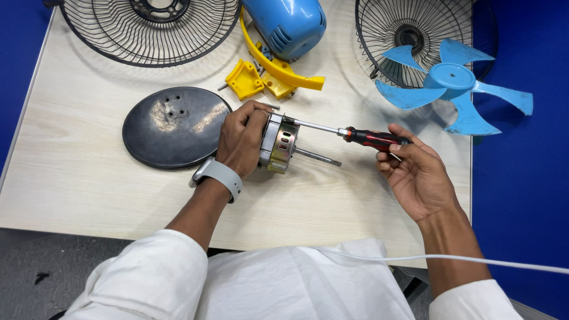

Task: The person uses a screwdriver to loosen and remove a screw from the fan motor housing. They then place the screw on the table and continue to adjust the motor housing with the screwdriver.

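the left hand is gripping a silver and brass fan motor lying on the pale wooden desk, its grip clamped around the casing. the right hand, grip closed on its handle, is holding a red and black screwdriver, tip at the motor. a round black base plate is lying just left; a blue fan blade is resting at the far right.

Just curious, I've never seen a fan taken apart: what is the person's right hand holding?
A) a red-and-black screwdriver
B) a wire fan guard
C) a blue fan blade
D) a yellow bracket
A: the right hand grips the screwdriver, its tip on the motor held by the left hand.
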